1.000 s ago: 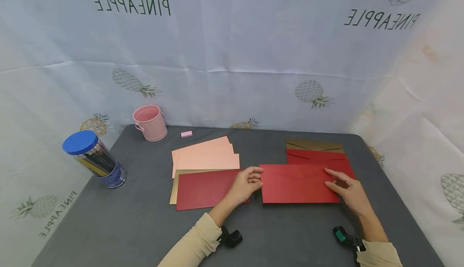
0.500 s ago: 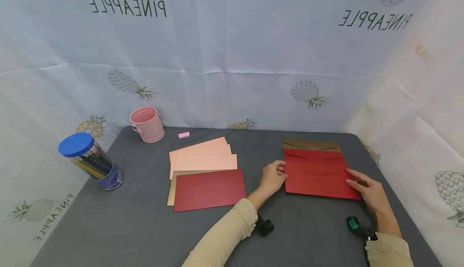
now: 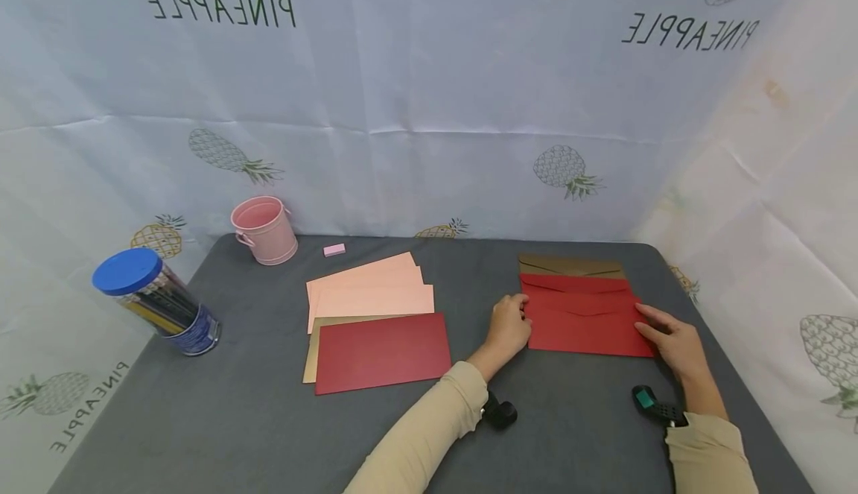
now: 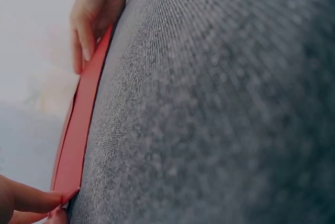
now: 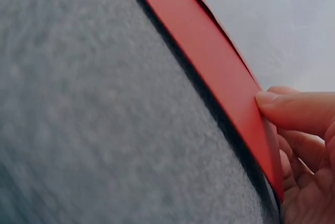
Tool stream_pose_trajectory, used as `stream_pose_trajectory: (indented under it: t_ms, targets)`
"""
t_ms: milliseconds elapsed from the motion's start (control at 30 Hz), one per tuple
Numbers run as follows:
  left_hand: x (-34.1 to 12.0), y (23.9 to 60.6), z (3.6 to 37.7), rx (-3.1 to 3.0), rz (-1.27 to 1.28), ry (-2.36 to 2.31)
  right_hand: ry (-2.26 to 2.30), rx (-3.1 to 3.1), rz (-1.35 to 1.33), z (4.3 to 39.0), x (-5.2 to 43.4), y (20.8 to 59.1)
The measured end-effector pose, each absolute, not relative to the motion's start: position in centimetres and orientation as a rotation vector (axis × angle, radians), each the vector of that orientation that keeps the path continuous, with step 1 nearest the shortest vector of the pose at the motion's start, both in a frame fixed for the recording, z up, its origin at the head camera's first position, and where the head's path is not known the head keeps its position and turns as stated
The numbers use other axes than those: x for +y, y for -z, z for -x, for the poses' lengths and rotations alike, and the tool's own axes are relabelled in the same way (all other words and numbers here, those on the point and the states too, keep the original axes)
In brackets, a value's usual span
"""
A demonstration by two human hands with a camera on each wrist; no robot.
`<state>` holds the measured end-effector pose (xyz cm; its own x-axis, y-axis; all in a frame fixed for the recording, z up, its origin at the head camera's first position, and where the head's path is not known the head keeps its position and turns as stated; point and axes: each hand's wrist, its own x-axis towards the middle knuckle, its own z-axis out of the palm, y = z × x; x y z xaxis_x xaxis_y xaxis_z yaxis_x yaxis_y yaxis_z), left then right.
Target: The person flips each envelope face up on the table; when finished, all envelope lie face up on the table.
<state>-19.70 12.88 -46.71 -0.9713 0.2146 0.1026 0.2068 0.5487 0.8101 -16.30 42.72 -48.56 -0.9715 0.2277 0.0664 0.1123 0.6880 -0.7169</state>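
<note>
In the head view, a bright red envelope [image 3: 585, 331] lies over the lower part of another red envelope [image 3: 563, 284], at the right of the table. Behind these, a strip of a brown envelope [image 3: 570, 266] shows. My left hand [image 3: 507, 327] pinches the front envelope's left edge, thumb and fingers at its corner in the left wrist view. At the opposite end, my right hand [image 3: 677, 343] holds the right edge between thumb and fingers. The right wrist view shows that thumb [image 5: 296, 111] on the red face, with a dark shadow under the envelope's near edge.
Left of my left hand lie a dark red card [image 3: 383, 352], a tan card [image 3: 311, 352] and several peach cards [image 3: 375, 300]. A pink eraser-like block [image 3: 334, 249], a pink bucket [image 3: 264, 233] and a blue-lidded pencil jar [image 3: 161, 300] stand farther left. Patterned cloth [image 3: 402, 92] hangs behind.
Both hands have carried the red envelope rightward from beside the dark red card onto the other red envelope, then slightly back toward the table's far side. The cards stayed put.
</note>
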Motion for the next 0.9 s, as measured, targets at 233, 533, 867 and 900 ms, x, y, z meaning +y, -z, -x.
stream_pose_trajectory:
  t_ms: [233, 533, 867, 900]
  targets:
    - [13.2, 46.8, 19.7, 2.831, -0.399, -1.313, -1.136, -2.788, 0.299, 16.4, 42.5, 48.5]
    - [13.0, 47.8, 20.0, 2.686, -0.335, -1.561, -1.087, -2.777, 0.308, 16.5, 42.2, 48.5]
    - [12.8, 48.3, 20.0, 2.624, -0.339, -1.676, -0.973, -2.752, 0.331, 16.5, 41.8, 48.8]
    - [12.8, 48.4, 20.0, 2.623, -0.347, -1.683, -0.971, -2.747, 0.328, 16.5, 41.8, 48.7]
